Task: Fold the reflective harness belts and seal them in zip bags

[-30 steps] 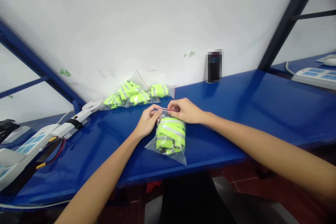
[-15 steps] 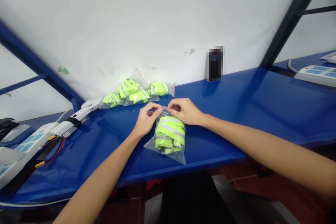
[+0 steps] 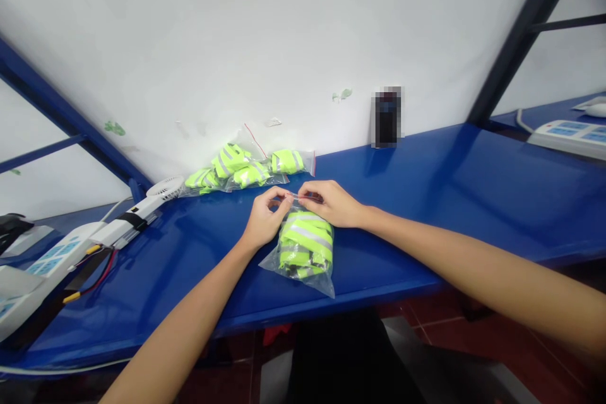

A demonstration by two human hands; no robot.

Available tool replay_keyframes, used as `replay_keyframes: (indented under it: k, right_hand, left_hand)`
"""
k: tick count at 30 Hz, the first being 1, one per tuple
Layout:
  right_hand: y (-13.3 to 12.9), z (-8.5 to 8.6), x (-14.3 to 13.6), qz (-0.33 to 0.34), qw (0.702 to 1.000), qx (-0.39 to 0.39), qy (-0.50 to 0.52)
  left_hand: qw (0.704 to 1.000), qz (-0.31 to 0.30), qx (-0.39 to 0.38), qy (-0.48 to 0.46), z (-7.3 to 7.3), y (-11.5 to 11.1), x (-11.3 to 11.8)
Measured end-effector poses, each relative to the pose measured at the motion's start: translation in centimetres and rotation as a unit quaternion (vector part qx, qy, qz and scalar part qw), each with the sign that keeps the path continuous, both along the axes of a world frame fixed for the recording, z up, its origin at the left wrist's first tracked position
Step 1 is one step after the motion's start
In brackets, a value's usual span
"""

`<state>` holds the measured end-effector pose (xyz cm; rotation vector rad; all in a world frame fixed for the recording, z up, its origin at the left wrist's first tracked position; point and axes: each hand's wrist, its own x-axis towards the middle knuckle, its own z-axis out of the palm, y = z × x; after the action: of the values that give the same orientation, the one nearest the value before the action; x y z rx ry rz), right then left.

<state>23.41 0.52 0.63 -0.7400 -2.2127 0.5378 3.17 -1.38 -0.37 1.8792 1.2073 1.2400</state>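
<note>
A clear plastic bag (image 3: 307, 245) with a folded yellow-green reflective strap inside lies on the blue table near its front edge. Its red-lined top edge points away from me. My left hand (image 3: 269, 213) pinches the left end of that edge between thumb and forefinger. On the right part of the same edge, my right hand (image 3: 331, 202) has its thumb and fingers closed. The two hands are close together, with a short stretch of the edge showing between them.
Several similar filled bags (image 3: 231, 164) are piled against the wall at the back. A white fan (image 3: 165, 187), power strips (image 3: 57, 259) and wires lie on the left. A blurred dark object (image 3: 387, 118) stands at the back of the blue table (image 3: 426, 202).
My right hand has slid slightly left along the bag's top edge, nearer my left hand. The bag has stayed in place.
</note>
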Motion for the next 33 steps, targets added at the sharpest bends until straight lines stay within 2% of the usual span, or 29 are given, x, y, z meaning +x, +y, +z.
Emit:
replay_keyframes:
  k: [4,9,13,17,20,24,33]
  right_hand:
    - [0.1,-0.1,-0.1,-0.006,1.0,0.009,0.007]
    - [0.0,-0.2,-0.2,-0.011,1.0,0.01,0.012]
    - [0.0,0.2,-0.3,-0.014,1.0,0.001,-0.024]
    - [0.3,0.8,-0.1,0.007,0.998,-0.042,-0.042]
    - [0.9,1.1,0.3,0.047,0.993,-0.105,-0.026]
    - [1.9,1.1,1.2,0.113,0.972,-0.207,-0.002]
    - [3.6,0.8,2.8,0.125,0.967,-0.216,-0.056]
  left_hand:
    - [0.999,-0.02,0.022,0.019,0.2,0.1,0.1]
    - [0.997,-0.014,0.064,0.036,0.2,0.4,0.2]
    - [0.999,-0.04,0.024,-0.025,-0.2,0.7,0.4]
    - [0.997,-0.04,-0.009,-0.071,-0.2,1.2,-0.1]
    - [0.998,-0.029,0.017,-0.058,0.1,1.8,-0.9]
    - [0.999,-0.03,0.027,-0.023,0.5,2.7,-2.0]
    - [0.999,-0.013,0.006,0.031,0.5,3.5,-3.7]
